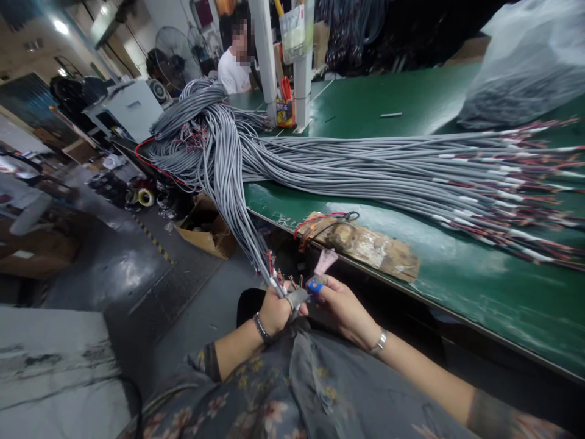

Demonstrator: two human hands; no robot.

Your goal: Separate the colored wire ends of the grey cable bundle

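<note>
My left hand [277, 311] is closed around the ends of a bunch of grey cables [244, 225] that hangs off the table edge. Thin coloured wires [271, 265] stick out above its fingers, and grey wrapping covers its thumb. Just to its right, the fingertips of my right hand [342, 305] are pinched together near small wire ends. Blue tape [314, 286] is wrapped on a digit of that hand. A pale pink strip [325, 261] shows just beyond the right fingers; whether they hold it I cannot tell.
Many grey cables with stripped red and black ends [365, 164] stretch across the green table [479, 299]. A worn board [379, 250] lies at its near edge. A cardboard box [205, 231] stands below. At the back are a post [303, 85], a plastic bag [530, 67] and a person [235, 67].
</note>
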